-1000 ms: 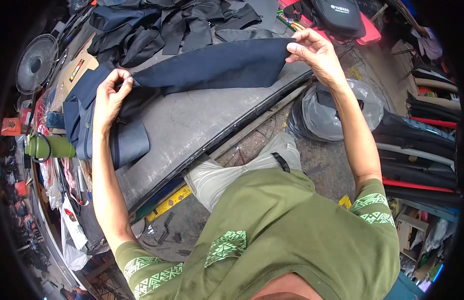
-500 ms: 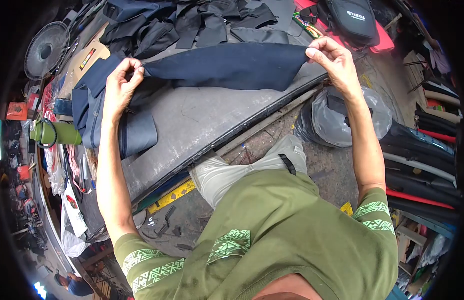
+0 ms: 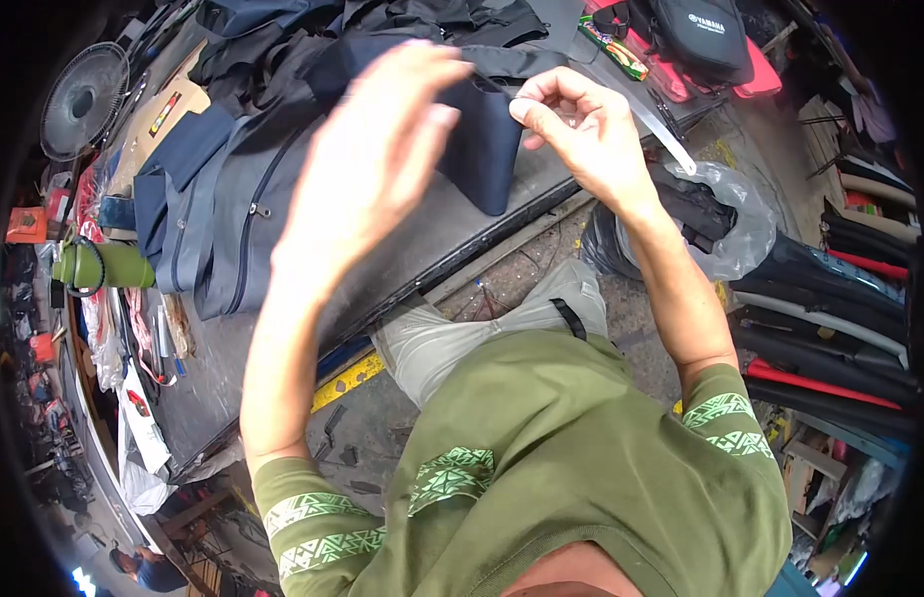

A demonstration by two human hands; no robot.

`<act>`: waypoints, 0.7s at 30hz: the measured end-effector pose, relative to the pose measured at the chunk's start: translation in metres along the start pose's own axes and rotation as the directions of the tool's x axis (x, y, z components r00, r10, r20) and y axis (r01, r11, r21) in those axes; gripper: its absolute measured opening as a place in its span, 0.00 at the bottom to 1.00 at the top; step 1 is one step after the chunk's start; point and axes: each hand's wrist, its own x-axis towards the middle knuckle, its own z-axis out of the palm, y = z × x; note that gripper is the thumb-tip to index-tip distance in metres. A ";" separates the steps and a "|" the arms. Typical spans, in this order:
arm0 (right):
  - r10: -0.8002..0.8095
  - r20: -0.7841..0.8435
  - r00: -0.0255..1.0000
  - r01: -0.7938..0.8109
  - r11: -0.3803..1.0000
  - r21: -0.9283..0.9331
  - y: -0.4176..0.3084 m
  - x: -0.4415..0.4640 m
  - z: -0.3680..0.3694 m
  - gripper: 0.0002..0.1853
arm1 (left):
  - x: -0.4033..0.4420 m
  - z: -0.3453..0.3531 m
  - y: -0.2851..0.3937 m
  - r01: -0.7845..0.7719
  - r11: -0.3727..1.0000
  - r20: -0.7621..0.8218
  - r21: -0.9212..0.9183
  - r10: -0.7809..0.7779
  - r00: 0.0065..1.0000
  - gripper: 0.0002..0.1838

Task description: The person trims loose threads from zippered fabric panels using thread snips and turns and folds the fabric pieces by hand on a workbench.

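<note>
My right hand (image 3: 581,129) pinches the edge of a dark navy fabric piece (image 3: 490,159), which hangs down over the grey tabletop (image 3: 382,269). My left hand (image 3: 382,139) is blurred by motion, raised just left of that fabric, its fingers apart and nothing visible between them. Under and beside my left forearm lies a dark grey fabric item with a zipper (image 3: 251,211). Part of the navy fabric is hidden behind my left hand.
Dark fabric pieces (image 3: 273,50) are heaped at the back. A YAMAHA bag (image 3: 703,40) lies back right, near a steel ruler (image 3: 666,139). A plastic-lined bin (image 3: 740,224) stands beside the table. A green bottle (image 3: 104,267) and a fan (image 3: 84,101) are left. A person (image 3: 149,569) appears lower left.
My left hand has let go of the navy fabric's left end and moved right. My right hand has moved left with the fabric, which now hangs down. The zippered item shows more.
</note>
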 end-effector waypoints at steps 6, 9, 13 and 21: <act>-0.059 0.000 0.998 0.059 0.995 0.081 0.009 -0.007 -0.002 0.07 | 0.012 0.045 -0.017 -0.035 0.978 0.086 -0.206 0.054 0.995 0.17; -0.076 -0.004 0.997 0.076 0.994 0.075 0.012 -0.010 -0.003 0.06 | 0.017 0.050 -0.021 0.173 0.922 0.190 -0.346 -0.112 0.975 0.14; -0.127 -0.017 0.992 0.128 0.991 0.048 0.012 -0.011 -0.005 0.06 | 0.018 0.057 -0.017 0.306 0.752 0.254 -0.584 -0.189 0.949 0.13; -0.158 -0.032 0.987 0.153 0.981 -0.115 0.024 -0.020 -0.022 0.06 | 0.019 0.070 -0.001 0.411 0.757 0.287 -0.508 -0.301 0.909 0.13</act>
